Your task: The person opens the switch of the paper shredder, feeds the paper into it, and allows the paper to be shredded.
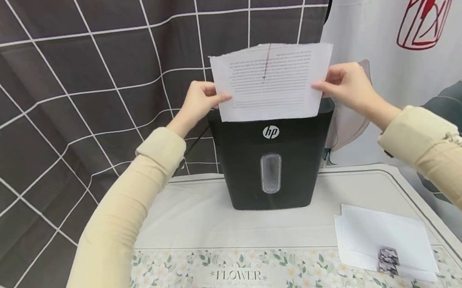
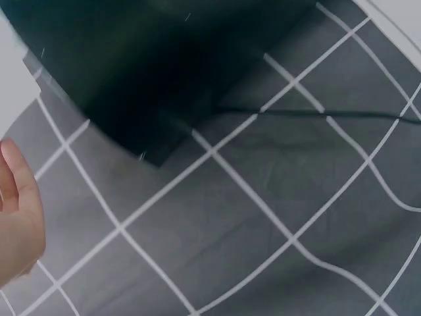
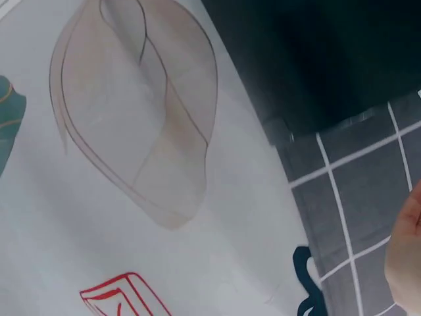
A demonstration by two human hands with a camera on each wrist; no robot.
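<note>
A printed sheet of paper [image 1: 277,100] stands upright over the top of a black HP paper shredder [image 1: 246,175], its lower edge overlapping the machine's front rim in the head view. My left hand [image 1: 201,101] pinches the sheet's left edge between thumb and fingers. At the opposite edge, my right hand [image 1: 347,85] pinches it the same way. The top edge of the paper bows upward, and a dark line runs down from it. In the left wrist view, part of the hand [image 2: 25,217] shows below a white corner of paper [image 2: 12,85].
More white sheets [image 1: 385,231] lie at the right of the white table [image 1: 188,217], with a dark patch on them. A floral mat [image 1: 169,280] covers the front. Behind hang a dark grid-patterned curtain [image 1: 122,52] and a white printed cloth [image 1: 374,23]. A cable [image 2: 316,113] runs beside the shredder.
</note>
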